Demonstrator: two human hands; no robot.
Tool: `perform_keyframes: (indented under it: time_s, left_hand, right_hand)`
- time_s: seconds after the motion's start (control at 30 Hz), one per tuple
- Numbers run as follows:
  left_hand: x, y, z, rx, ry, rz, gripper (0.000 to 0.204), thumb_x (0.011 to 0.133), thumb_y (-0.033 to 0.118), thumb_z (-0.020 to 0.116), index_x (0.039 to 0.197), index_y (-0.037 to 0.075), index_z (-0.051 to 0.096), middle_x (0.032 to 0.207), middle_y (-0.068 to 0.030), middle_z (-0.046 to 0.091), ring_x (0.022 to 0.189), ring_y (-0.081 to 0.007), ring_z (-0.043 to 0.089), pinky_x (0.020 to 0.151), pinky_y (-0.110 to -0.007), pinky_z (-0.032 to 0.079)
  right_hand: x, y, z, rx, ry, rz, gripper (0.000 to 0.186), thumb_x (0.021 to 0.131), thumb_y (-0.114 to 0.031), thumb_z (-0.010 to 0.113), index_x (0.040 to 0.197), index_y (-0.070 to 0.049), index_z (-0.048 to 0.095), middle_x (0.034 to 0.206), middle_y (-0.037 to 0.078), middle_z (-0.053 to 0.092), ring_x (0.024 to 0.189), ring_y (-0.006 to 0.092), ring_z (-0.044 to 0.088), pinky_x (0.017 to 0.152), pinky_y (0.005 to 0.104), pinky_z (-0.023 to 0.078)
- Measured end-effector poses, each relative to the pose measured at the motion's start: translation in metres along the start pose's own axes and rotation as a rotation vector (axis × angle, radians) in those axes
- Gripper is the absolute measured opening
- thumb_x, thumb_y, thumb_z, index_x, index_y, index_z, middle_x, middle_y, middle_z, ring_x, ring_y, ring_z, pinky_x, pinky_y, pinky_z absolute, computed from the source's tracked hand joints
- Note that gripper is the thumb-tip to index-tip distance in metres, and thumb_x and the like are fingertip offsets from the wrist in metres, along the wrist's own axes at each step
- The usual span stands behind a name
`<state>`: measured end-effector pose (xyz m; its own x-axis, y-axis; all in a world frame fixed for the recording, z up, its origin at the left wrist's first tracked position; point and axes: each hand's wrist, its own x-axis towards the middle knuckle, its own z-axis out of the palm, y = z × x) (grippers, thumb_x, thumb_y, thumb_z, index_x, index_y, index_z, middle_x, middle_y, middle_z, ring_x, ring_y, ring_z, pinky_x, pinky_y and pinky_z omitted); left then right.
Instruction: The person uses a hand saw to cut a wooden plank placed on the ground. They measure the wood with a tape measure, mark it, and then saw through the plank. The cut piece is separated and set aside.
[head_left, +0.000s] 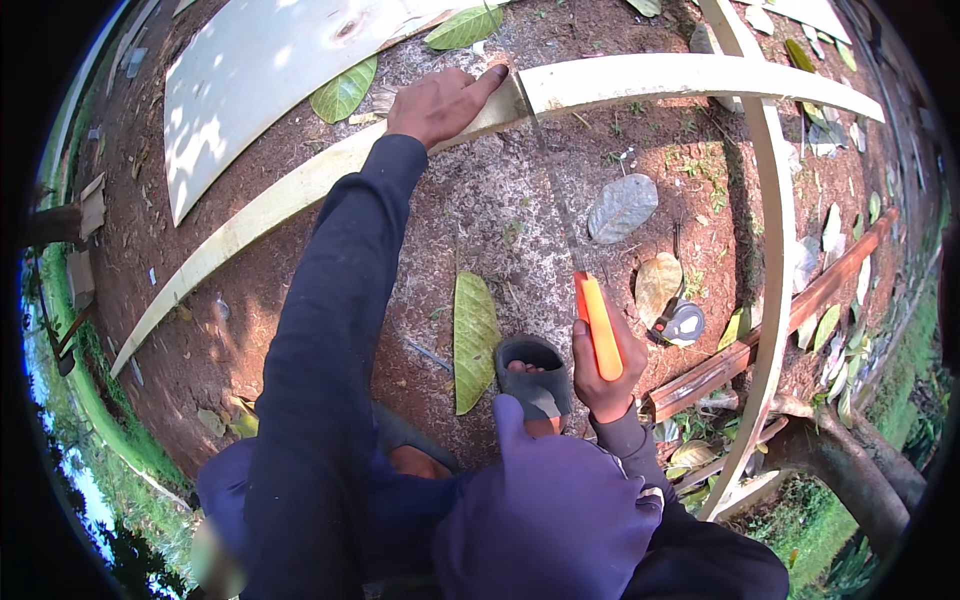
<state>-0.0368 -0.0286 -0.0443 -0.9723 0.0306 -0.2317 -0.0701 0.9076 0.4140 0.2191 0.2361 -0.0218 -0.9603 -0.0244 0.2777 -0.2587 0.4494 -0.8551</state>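
Observation:
A long pale wooden strip (pixel 640 82) runs across in front of me from lower left to upper right. My left hand (pixel 440 105) is closed on it just left of a hand saw (pixel 598 330), the thumb pointing toward the blade. The saw's thin blade crosses the strip and reaches past its far side. Lower down, between my knees and the strip, my right hand (pixel 618 375) grips the orange handle. Pale sawdust covers the ground below the blade.
A second pale strip (pixel 775 220) crosses the first at right. A reddish-brown beam (pixel 800 315) and a tape measure (pixel 682 323) lie nearby. At upper left is a pale wooden sheet (pixel 260 80). My sandalled foot (pixel 532 375) is below; dry leaves dot the ground.

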Motion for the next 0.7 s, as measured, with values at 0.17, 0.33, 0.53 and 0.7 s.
perform_keyframes:
  time_s: [0.17, 0.33, 0.53, 0.7]
  left_hand:
    - [0.010, -0.013, 0.020, 0.047, 0.107, 0.065, 0.075, 0.107, 0.060, 0.026, 0.112, 0.001, 0.073, 0.119, -0.0302, 0.070, 0.116, -0.0472, 0.065, 0.104, -0.055, 0.046]
    - [0.005, -0.015, 0.015, 0.085, 0.068, 0.011, 0.064, 0.108, 0.049, 0.029, 0.119, 0.001, 0.069, 0.122, -0.0275, 0.070, 0.116, -0.0470, 0.066, 0.106, -0.056, 0.046]
    - [-0.003, -0.003, 0.017, 0.304, 0.176, 0.202, 0.032, 0.108, 0.030, 0.036, 0.111, 0.010, 0.061, 0.105, -0.0195, 0.072, 0.102, -0.0436, 0.070, 0.087, -0.060, 0.054]
    - [-0.004, -0.007, 0.013, 0.316, 0.165, 0.194, 0.041, 0.107, 0.034, 0.035, 0.109, 0.008, 0.066, 0.112, -0.0217, 0.073, 0.106, -0.0445, 0.069, 0.094, -0.058, 0.054]
  right_hand:
    - [0.106, -0.017, 0.043, 0.134, 0.077, 0.084, 0.039, 0.093, -0.004, 0.073, 0.130, 0.006, 0.067, 0.094, 0.018, 0.077, 0.075, 0.0194, 0.074, 0.067, 0.0334, 0.058]
    - [0.040, -0.009, 0.011, 0.085, 0.023, 0.038, 0.043, 0.092, -0.001, 0.071, 0.133, 0.010, 0.065, 0.106, 0.023, 0.077, 0.086, 0.0242, 0.078, 0.076, 0.0343, 0.061]
    - [0.069, -0.008, 0.029, 0.134, 0.036, 0.112, 0.041, 0.094, -0.003, 0.069, 0.132, 0.011, 0.065, 0.108, 0.024, 0.077, 0.092, 0.0245, 0.078, 0.079, 0.0343, 0.060]
    - [0.082, -0.010, 0.032, 0.120, 0.014, 0.138, 0.039, 0.093, -0.003, 0.069, 0.131, 0.009, 0.066, 0.110, 0.023, 0.077, 0.091, 0.0255, 0.078, 0.076, 0.0347, 0.060]
